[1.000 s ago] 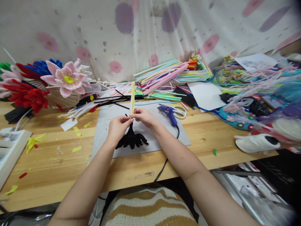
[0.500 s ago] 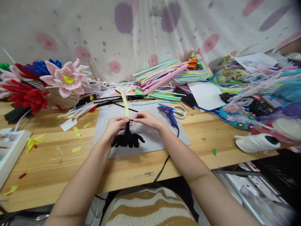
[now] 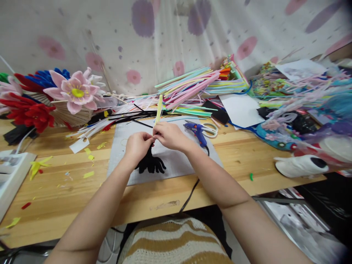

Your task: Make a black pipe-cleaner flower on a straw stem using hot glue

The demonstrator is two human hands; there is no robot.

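Note:
My left hand (image 3: 137,146) and my right hand (image 3: 171,136) meet over a grey mat (image 3: 178,161) at the table's middle. Both pinch a black fuzzy pipe-cleaner piece (image 3: 150,164) whose looped ends hang down below my fingers. A pale yellow pipe cleaner (image 3: 158,106) sticks up from between my fingers, leaning slightly right. My right hand's fingers are closed around the joint where the yellow stem meets the black piece.
A blue glue gun (image 3: 198,132) and scissors (image 3: 210,129) lie right of my hands. Piles of coloured pipe cleaners (image 3: 198,86) fill the back. Pipe-cleaner flowers (image 3: 74,90) sit at left, a white power strip (image 3: 11,176) at far left, a white object (image 3: 301,165) at right.
The yellow pipe cleaner swung from upright to leaning left, then back to leaning right. My hands moved slightly up and closer together, turning the black piece.

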